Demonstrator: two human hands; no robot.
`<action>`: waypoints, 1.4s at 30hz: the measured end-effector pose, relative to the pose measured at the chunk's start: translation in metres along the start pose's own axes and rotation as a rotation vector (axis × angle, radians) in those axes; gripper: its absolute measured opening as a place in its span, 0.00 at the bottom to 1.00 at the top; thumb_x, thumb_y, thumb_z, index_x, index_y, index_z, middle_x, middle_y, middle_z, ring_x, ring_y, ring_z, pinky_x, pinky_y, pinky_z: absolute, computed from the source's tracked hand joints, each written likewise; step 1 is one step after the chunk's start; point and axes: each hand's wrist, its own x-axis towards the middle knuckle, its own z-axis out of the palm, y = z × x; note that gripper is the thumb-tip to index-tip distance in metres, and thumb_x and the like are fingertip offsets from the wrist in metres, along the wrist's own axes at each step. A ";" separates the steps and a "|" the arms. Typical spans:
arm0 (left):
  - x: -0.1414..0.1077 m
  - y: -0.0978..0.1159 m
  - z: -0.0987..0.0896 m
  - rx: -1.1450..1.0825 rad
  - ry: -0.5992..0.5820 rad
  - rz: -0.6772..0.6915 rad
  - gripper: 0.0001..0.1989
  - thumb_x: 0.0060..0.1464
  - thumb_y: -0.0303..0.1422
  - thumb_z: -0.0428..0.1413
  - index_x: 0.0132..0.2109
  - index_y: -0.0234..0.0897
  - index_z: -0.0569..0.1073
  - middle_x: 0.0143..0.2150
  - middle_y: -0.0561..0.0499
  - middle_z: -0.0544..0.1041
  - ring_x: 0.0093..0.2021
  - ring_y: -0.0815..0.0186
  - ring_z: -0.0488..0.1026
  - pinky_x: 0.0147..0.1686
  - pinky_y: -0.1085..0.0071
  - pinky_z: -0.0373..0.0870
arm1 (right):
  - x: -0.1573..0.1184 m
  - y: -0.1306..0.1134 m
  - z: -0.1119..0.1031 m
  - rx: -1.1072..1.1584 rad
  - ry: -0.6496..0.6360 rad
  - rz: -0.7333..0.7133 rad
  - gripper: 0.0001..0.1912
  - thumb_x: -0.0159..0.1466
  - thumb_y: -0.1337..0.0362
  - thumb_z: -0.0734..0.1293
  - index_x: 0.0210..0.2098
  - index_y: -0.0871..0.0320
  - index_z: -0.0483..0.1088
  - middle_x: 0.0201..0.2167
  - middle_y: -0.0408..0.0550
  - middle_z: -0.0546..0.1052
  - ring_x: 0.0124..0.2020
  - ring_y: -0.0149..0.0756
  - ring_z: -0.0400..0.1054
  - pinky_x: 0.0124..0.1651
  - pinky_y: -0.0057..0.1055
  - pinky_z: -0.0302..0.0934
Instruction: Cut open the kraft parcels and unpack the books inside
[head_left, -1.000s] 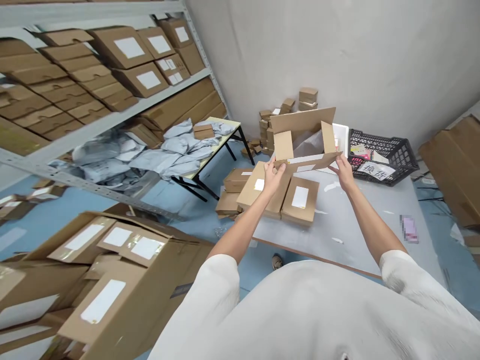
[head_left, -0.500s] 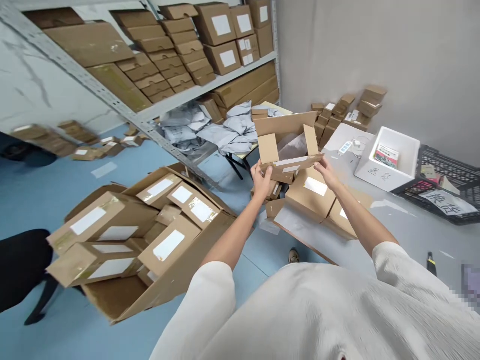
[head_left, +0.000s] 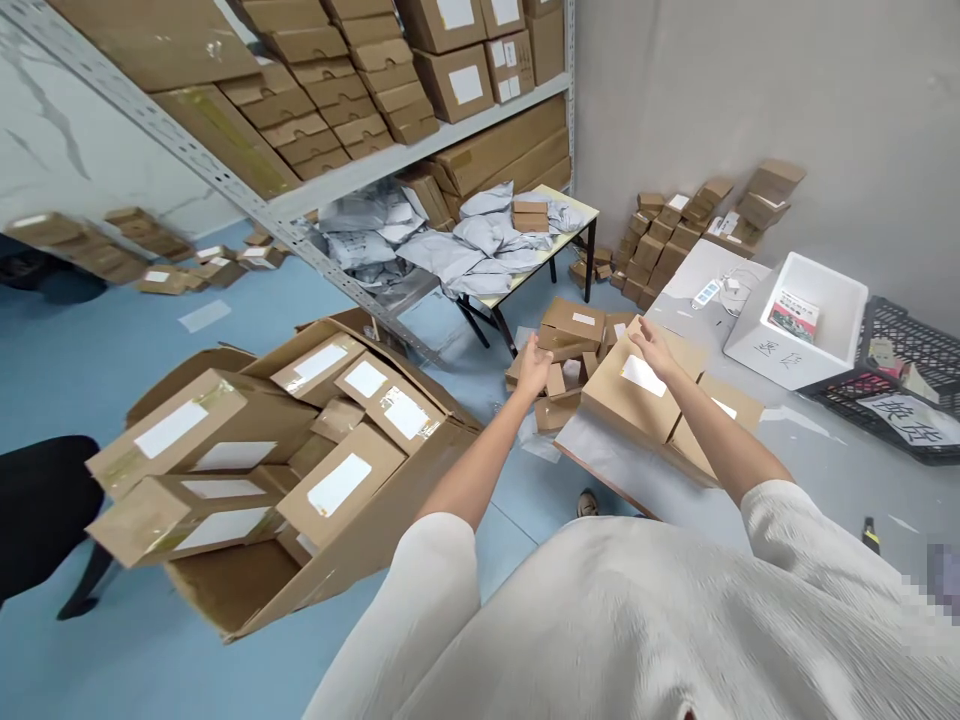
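Observation:
My left hand [head_left: 535, 368] is held out over the floor with nothing in it, its fingers apart. Just beyond it lies a heap of small cardboard boxes; a closed box [head_left: 572, 322] with a white label is on top, and a box with raised flaps [head_left: 559, 410] sits lower. My right hand [head_left: 651, 348] hovers with fingers spread at the far edge of a labelled cardboard box [head_left: 615, 385] on the grey table [head_left: 810, 480]. Whether it touches that box I cannot tell. A second box [head_left: 724, 400] stands beside it, partly behind my forearm.
At left a large open carton [head_left: 360, 540] holds several taped boxes. A metal shelf [head_left: 420, 150] carries stacked boxes. Grey mailing bags [head_left: 480, 240] lie on a small table. A white foam bin [head_left: 795, 320], a black crate [head_left: 900, 350] and a cutter [head_left: 870, 535] are at right.
The open cardboard box that both hands held is let go and no longer between them. Both hands are now empty and apart. The view has shifted slightly.

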 end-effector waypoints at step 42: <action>-0.131 0.052 0.333 0.985 -1.236 0.429 0.68 0.41 0.40 0.78 0.84 0.49 0.53 0.88 0.35 0.38 0.86 0.32 0.32 0.76 0.23 0.29 | -0.220 0.169 -0.244 -0.574 0.022 0.206 0.43 0.69 0.53 0.69 0.81 0.53 0.60 0.85 0.50 0.52 0.84 0.58 0.46 0.84 0.55 0.44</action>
